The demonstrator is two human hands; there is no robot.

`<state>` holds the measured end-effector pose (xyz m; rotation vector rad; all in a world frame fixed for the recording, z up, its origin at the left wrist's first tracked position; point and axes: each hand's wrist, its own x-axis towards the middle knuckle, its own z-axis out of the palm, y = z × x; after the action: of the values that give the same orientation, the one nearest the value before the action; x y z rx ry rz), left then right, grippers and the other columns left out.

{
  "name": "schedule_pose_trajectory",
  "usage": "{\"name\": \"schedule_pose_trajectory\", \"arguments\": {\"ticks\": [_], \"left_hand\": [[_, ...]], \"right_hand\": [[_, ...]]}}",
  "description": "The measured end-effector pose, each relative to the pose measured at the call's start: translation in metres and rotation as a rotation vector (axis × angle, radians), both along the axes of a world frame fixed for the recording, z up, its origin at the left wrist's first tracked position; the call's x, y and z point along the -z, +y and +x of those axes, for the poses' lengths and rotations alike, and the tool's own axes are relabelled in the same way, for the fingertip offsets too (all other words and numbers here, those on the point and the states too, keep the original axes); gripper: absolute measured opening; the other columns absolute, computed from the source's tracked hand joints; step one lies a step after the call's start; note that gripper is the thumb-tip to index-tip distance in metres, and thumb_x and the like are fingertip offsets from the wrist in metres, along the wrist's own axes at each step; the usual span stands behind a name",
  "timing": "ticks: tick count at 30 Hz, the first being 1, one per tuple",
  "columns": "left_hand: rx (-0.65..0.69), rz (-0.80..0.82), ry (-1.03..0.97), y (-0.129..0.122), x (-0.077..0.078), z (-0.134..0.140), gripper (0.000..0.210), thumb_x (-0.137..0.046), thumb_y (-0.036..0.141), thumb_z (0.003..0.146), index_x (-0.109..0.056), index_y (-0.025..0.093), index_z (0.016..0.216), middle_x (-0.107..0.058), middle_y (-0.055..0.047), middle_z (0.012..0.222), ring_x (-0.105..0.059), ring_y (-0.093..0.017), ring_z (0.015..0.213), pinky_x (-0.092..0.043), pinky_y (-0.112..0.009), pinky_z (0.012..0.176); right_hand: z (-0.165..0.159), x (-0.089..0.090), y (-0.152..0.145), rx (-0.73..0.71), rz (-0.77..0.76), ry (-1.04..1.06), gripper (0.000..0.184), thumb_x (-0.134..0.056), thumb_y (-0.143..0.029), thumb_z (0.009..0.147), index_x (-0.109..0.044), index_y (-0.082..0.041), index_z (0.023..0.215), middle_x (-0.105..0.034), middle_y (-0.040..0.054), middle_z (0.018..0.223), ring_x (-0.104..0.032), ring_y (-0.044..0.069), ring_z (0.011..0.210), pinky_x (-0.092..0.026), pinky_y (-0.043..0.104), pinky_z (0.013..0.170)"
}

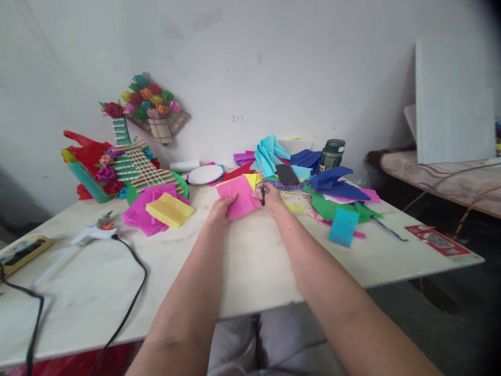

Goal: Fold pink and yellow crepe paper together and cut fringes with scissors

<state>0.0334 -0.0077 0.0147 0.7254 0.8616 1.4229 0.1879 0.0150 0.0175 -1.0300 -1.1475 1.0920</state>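
Between my hands, over the middle of the table, is a square of pink paper [243, 196]. My left hand [222, 210] grips its lower left edge, thumb on top. At the paper's right edge my right hand [271, 198] is closed around dark-handled scissors [263, 194], with the blades pointing away from me. Its fingertips also touch the pink sheet. Yellow paper [252, 180] lies just behind the sheet. To the left, a folded yellow piece [170, 210] rests on magenta paper [144, 209].
A glue gun [94, 232] with a black cord and a power strip [23, 253] lie at the left. Behind stand a flower-decorated paper guitar [151, 172] and a teal tube [89, 180]. A phone [287, 174], coloured paper and a dark green jar [332, 154] are at the right.
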Motion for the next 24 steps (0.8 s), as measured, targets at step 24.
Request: {"name": "schedule_pose_trajectory", "arguments": {"ticks": [24], "left_hand": [[0.023, 0.031, -0.012, 0.007, 0.013, -0.004, 0.037, -0.076, 0.023, 0.061, -0.063, 0.010, 0.093, -0.069, -0.012, 0.086, -0.066, -0.025, 0.085, -0.056, -0.033, 0.074]], "right_hand": [[-0.006, 0.003, -0.001, 0.086, -0.042, 0.112, 0.039, -0.073, -0.023, 0.042, -0.052, -0.019, 0.075, -0.051, -0.0073, 0.050, -0.048, 0.009, 0.046, -0.037, 0.019, 0.041]]}}
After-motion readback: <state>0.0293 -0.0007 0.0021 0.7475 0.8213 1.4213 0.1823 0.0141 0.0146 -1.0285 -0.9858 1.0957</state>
